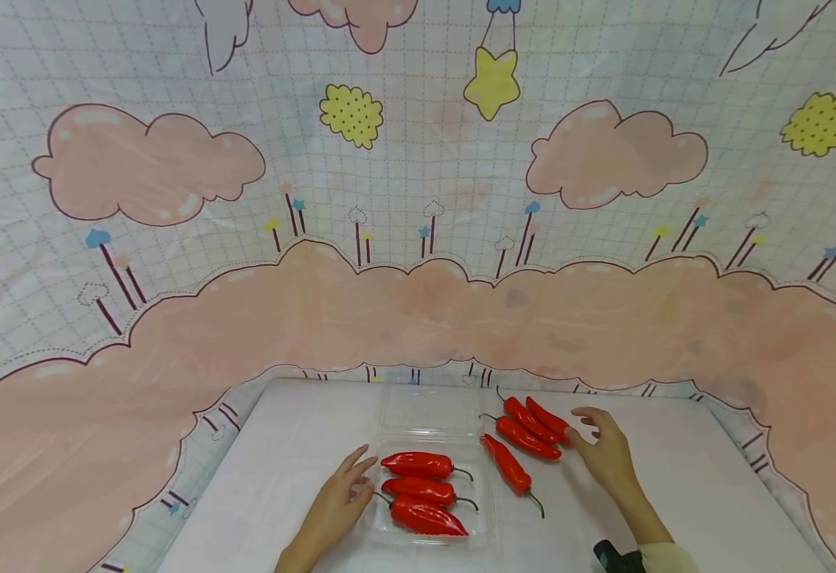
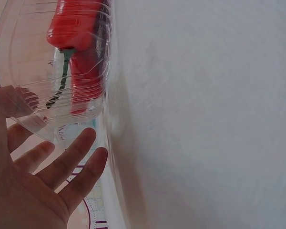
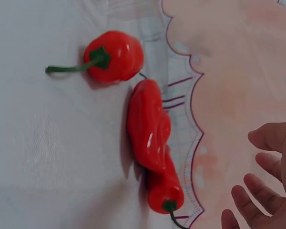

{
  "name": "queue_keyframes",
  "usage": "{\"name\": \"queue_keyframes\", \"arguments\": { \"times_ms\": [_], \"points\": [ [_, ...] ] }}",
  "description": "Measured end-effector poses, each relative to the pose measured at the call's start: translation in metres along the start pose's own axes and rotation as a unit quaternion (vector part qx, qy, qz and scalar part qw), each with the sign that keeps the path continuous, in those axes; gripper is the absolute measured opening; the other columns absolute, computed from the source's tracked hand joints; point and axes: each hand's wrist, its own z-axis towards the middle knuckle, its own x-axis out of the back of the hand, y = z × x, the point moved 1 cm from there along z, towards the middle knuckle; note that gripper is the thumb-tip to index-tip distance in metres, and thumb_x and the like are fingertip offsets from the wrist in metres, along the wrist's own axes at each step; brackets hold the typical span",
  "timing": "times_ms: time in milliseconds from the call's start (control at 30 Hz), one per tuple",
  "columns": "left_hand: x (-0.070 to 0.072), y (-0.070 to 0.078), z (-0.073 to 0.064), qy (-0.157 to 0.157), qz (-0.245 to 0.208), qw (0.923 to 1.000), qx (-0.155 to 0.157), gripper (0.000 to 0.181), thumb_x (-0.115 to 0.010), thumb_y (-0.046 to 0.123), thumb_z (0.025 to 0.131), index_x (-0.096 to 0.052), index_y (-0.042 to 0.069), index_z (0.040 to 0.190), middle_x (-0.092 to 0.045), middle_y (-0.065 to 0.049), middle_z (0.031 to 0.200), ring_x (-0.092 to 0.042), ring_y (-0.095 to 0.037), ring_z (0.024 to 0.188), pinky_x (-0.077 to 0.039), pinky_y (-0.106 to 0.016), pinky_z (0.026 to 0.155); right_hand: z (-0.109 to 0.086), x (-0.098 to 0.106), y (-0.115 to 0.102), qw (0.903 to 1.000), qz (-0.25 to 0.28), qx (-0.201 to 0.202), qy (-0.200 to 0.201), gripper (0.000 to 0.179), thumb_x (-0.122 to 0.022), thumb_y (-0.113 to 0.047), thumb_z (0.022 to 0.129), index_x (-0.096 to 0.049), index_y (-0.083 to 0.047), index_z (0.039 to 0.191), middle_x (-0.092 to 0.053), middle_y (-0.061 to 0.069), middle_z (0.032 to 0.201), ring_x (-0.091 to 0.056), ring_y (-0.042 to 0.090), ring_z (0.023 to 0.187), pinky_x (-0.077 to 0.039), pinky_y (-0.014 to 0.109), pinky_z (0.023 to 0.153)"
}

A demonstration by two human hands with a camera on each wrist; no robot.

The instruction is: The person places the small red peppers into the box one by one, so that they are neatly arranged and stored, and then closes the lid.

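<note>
Three red chili peppers [image 1: 421, 489] lie side by side in a clear plastic container [image 1: 487, 477]. At the container's left edge is my left hand [image 1: 335, 497], fingers spread; in the left wrist view the thumb shows through the clear wall. Right of the container lie several more red peppers: a group with a rightmost pepper [image 1: 546, 419], and one lone pepper [image 1: 509, 465] nearer me. My right hand [image 1: 607, 454] is beside the group's right end, fingers loosely bent, thumb close to the rightmost pepper. Whether it touches cannot be told; the right wrist view shows nothing held.
The container's clear lid [image 1: 428, 410] lies folded back behind it. Everything stands on a white table [image 1: 281, 438]. A patterned cloth with clouds [image 1: 418, 310] hangs behind and around the table. A dark strap [image 1: 614, 557] sits at my right wrist.
</note>
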Motion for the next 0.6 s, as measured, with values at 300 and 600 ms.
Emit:
{"name": "queue_keyframes", "arguments": {
  "times_ms": [300,600],
  "points": [
    [0.000,-0.001,-0.001,0.001,-0.007,1.0000,-0.004,0.043,-0.064,0.013,0.092,-0.059,0.012,0.135,-0.045,-0.004,0.152,-0.068,-0.018,0.103,-0.056,-0.021,0.079,0.008,-0.003,0.019,0.9975,0.001,-0.054,-0.047,0.041,-0.065,-0.018,0.092,-0.057,-0.001,0.129,-0.058,0.025,0.132,-0.054,0.041,0.122,-0.044,0.058,0.099],
    [0.000,-0.002,-0.001,0.000,-0.003,1.0000,-0.002,0.043,-0.064,0.013,0.092,-0.059,0.011,0.135,-0.045,-0.003,0.152,-0.069,-0.018,0.103,-0.056,-0.023,0.079,0.013,-0.013,0.029,0.9893,-0.006,-0.100,-0.106,0.049,-0.064,-0.023,0.094,-0.050,-0.002,0.136,-0.053,0.027,0.138,-0.049,0.044,0.127,-0.046,0.059,0.101]
  ]
}}
